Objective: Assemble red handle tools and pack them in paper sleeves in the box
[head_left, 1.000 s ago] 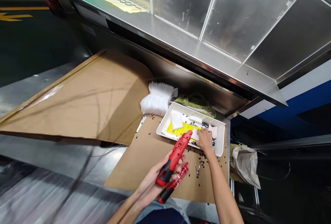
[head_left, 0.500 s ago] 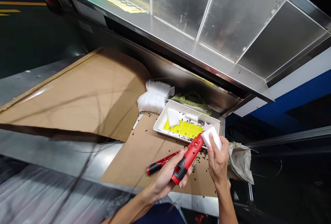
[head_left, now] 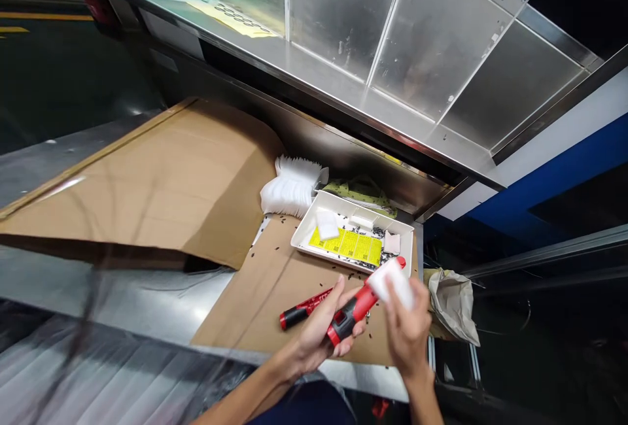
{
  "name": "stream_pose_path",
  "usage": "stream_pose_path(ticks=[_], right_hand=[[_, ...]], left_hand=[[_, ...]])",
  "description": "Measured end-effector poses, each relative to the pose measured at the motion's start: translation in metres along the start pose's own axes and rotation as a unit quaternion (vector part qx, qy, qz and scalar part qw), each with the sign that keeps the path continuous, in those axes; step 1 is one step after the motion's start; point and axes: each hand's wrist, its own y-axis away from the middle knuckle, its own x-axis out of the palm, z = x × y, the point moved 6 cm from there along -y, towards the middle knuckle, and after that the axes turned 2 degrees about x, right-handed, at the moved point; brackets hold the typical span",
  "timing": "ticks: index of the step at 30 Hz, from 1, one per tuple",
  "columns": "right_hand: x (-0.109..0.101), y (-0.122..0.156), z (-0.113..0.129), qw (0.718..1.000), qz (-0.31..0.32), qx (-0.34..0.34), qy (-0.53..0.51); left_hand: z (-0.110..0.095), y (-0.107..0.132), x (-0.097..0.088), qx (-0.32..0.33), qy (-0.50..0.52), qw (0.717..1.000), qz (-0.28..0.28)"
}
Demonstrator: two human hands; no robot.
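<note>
The left hand is closed around the grip of a red cordless tool, with the fingers curled under it, so the tool lies steady and its front end points up and away from the body. The right hand is also closed, and its fingers pinch a white foam block against that front end; this hold seems to keep the block pressed on the tool. Both hands are above a brown cardboard sheet, and a red and black handle lies on it just below them. Small black bits are scattered over the cardboard. Near the hands there is a white tray with a yellow sheet inside, and white foam pieces are stacked behind it. A crumpled paper bag sits at the right side, under a steel panel.
</note>
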Motion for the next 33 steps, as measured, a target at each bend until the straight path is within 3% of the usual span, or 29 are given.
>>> stream_pose_path(ticks=[3,6,10,12,15,18,22,27,30,33], right_hand=[[-0.004,-0.004,0.000,0.999,-0.009,0.023,0.023],[-0.002,-0.005,0.010,0.998,0.046,-0.027,-0.016],[-0.009,-0.008,0.002,0.999,0.005,0.008,0.044],[-0.010,-0.009,0.002,0.999,0.007,-0.006,0.033],[-0.008,-0.011,0.004,0.999,0.024,-0.028,0.013],[-0.013,-0.011,-0.002,0.999,0.007,0.016,0.047],[-0.016,-0.007,0.004,0.999,0.027,-0.027,0.020],[-0.022,-0.005,0.001,0.999,-0.004,0.012,0.046],[-0.018,-0.005,0.004,1.000,0.015,-0.004,0.017],[-0.019,-0.006,-0.003,0.998,-0.013,0.043,0.036]], left_hand=[[0.000,0.001,0.000,-0.012,0.007,1.000,-0.003],[-0.001,0.000,-0.003,0.014,-0.022,0.999,-0.026],[-0.002,-0.003,-0.002,0.050,-0.094,0.994,-0.001],[-0.004,-0.004,-0.001,0.080,-0.126,0.989,0.001],[-0.007,-0.003,0.000,0.117,-0.172,0.978,0.000],[-0.005,0.000,-0.005,0.134,-0.225,0.964,-0.037],[-0.007,0.007,-0.008,0.184,-0.300,0.933,-0.075],[-0.013,0.015,0.000,0.215,-0.360,0.904,-0.086],[-0.015,0.014,0.003,0.236,-0.360,0.900,-0.072],[-0.014,0.011,0.000,0.241,-0.355,0.900,-0.077]])
